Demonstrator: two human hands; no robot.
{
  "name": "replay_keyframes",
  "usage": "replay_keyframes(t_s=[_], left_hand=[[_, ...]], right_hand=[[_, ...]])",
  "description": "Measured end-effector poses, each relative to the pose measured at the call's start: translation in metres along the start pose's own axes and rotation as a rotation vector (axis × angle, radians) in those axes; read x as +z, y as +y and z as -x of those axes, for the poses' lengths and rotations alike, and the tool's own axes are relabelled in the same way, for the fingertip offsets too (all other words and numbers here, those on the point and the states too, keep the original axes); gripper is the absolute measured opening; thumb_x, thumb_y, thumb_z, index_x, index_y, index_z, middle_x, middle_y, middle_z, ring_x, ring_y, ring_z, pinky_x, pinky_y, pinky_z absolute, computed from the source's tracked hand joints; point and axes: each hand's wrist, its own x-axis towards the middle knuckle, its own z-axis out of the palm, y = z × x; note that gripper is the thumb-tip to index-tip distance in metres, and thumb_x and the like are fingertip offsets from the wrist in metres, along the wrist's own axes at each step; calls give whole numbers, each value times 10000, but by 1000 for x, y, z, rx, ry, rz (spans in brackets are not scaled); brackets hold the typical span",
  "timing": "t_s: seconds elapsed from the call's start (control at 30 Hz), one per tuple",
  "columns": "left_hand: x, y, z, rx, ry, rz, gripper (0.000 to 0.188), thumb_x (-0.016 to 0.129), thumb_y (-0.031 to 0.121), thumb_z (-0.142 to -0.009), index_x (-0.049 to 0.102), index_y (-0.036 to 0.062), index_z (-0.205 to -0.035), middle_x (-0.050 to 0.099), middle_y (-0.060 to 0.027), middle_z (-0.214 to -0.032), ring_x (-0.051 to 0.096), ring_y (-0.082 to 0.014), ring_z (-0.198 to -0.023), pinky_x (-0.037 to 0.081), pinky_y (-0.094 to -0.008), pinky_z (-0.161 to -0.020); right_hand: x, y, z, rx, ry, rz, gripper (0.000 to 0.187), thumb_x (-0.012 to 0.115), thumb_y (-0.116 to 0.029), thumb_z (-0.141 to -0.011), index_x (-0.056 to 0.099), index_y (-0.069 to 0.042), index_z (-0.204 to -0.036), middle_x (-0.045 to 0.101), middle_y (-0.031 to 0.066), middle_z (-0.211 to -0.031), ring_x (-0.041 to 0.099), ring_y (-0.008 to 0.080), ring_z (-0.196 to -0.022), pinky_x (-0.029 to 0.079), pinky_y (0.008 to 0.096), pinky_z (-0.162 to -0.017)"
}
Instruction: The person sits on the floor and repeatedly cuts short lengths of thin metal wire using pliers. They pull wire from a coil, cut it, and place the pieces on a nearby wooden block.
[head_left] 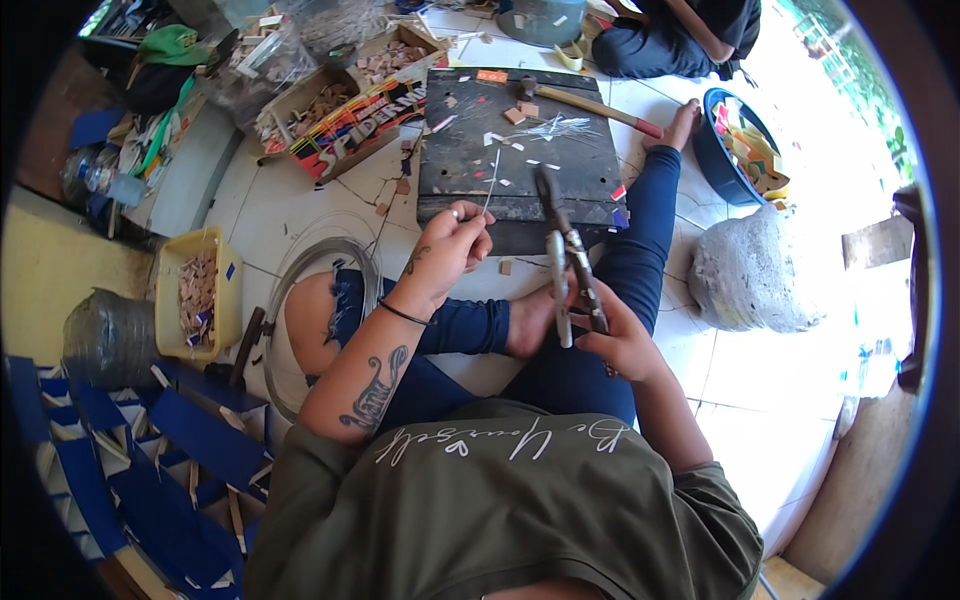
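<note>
My left hand (450,252) is closed in a pinch around a short length of thin wire (494,172), which points up over the near edge of a low black worktable (455,150). In my right hand (618,335) is a pair of long-handled pliers (549,196), with worn, paint-spotted handles. The pliers' dark jaws stand over the table's front edge, to the right of the wire and apart from it. Cut wire pieces (565,127) lie loosely on the tabletop. Beside my left knee rests a coil of wire (283,300).
A hammer (590,105) lies across the table's far side. Beyond it sits another person (655,45). To the left are a printed carton (345,125) and a yellow tub (165,320) of small wooden pieces. At right stand a blue basin (712,150) and a wrapped bundle (750,270).
</note>
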Motion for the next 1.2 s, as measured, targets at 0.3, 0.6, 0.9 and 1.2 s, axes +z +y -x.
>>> replay_keyframes(t_s=[0.3, 0.6, 0.9, 1.2], left_hand=[[-8, -7, -9, -12, 29, 36, 117, 406, 126, -911, 477, 34, -926, 489, -25, -606, 295, -30, -429, 230, -173, -405], [-4, -5, -11, 7, 66, -59, 120, 402, 115, -905, 482, 27, -922, 523, -28, -590, 361, -36, -445, 263, -185, -420], [-8, -10, -20, 39, 99, -181, 132, 397, 109, -904, 489, 16, -892, 522, -25, -569, 410, -56, -477, 307, -198, -452], [-7, -15, -21, 40, 132, -230, 133, 404, 105, -900, 490, 4, -886, 524, -23, -577, 444, -67, -505, 340, -211, -490]], right_hand=[[10, 10, -34, 54, -165, 119, 554, 472, 54, -629, 416, -17, -1175, 463, 58, -1028, 432, 138, -1014, 328, 253, -897], [13, -1, -48, 70, -205, 189, 524, 453, 70, -628, 416, -8, -1145, 456, 66, -1024, 419, 161, -1054, 293, 264, -942], [23, 16, -55, 103, -136, 52, 526, 466, 60, -657, 402, -10, -1174, 474, 89, -1087, 458, 178, -1052, 328, 292, -927], [31, 39, -61, 232, -34, -15, 373, 550, -71, -708, 487, 51, -1055, 589, 107, -907, 565, 193, -869, 409, 288, -827]])
